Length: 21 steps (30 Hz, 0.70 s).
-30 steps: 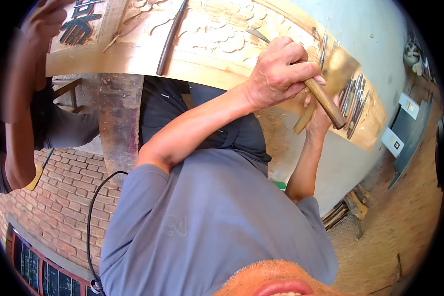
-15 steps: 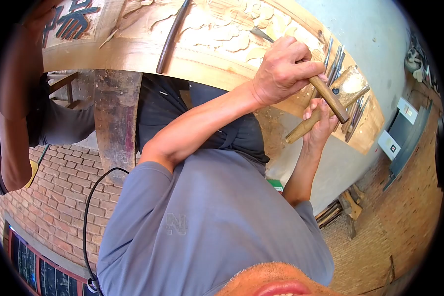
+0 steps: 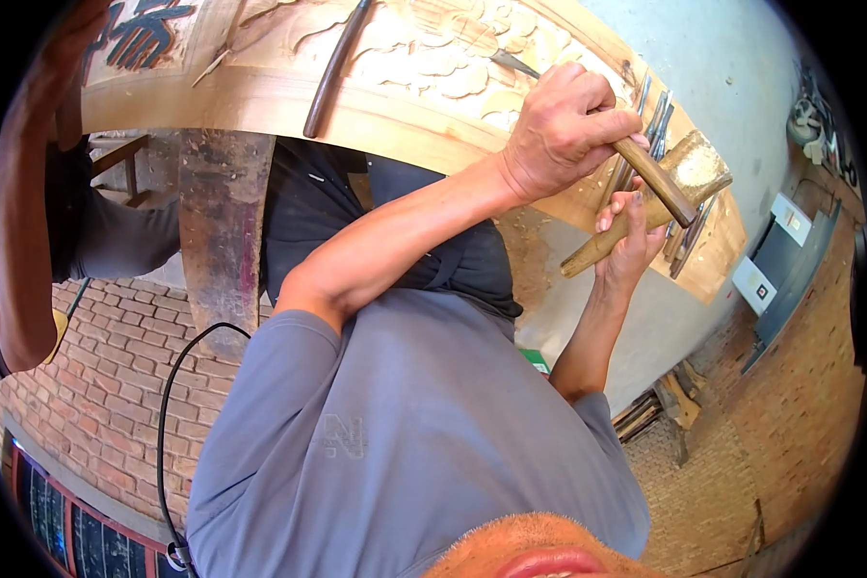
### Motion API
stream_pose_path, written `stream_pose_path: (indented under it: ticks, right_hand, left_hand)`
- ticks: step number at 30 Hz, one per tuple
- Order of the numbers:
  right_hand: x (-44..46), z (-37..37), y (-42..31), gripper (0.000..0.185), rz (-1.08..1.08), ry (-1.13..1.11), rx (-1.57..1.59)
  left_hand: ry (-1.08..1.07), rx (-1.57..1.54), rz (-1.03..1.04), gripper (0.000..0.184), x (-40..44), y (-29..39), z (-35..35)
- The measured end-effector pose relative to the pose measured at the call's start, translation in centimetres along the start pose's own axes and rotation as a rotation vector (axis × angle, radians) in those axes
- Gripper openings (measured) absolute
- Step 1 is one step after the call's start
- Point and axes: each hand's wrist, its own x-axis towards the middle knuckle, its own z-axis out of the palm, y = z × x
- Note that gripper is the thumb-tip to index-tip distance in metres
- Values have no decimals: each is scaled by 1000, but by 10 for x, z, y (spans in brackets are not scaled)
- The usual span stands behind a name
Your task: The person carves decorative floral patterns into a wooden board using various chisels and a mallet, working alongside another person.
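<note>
Compared with a second ago, the chisel (image 3: 657, 177) is still held at the carved board (image 3: 212, 101) along the frame's top, while at right the head of the mallet (image 3: 705, 164), blurred then, is seen sharply, some loose tools (image 3: 689, 246) now covered by it. The chisel's blade is pointed to the upper left, its long axis slanted down to the lower right. Its shaft is enclosed by the clenched left hand (image 3: 568, 127); farther right, just below its handle, the mallet is gripped by the right hand (image 3: 636, 236).
</note>
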Motion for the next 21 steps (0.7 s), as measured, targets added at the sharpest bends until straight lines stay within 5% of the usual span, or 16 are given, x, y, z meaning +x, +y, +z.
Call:
stream_pose_path:
  ticks: [9, 12, 15, 18, 19, 21]
  right_hand:
    - [5, 8, -26, 20, -230, 153, -212]
    - [13, -2, -63, 24, -504, 293, -310]
    - [19, 4, -132, 37, -860, 448, -179]
    - [16, 49, -168, 30, -1122, 478, 59]
    - [23, 45, -157, 32, -1191, 558, -401]
    - [27, 42, -137, 38, -1047, 368, -1125]
  left_hand:
    - [93, 60, -111, 17, 18, -4, 22]
    - [131, 53, -139, 19, 19, -5, 26]
    - [157, 30, -155, 18, 18, -7, 28]
    - [234, 3, -140, 18, 25, -7, 24]
    - [189, 16, -142, 14, 25, -9, 21]
    - [202, 23, -165, 12, 26, -6, 19]
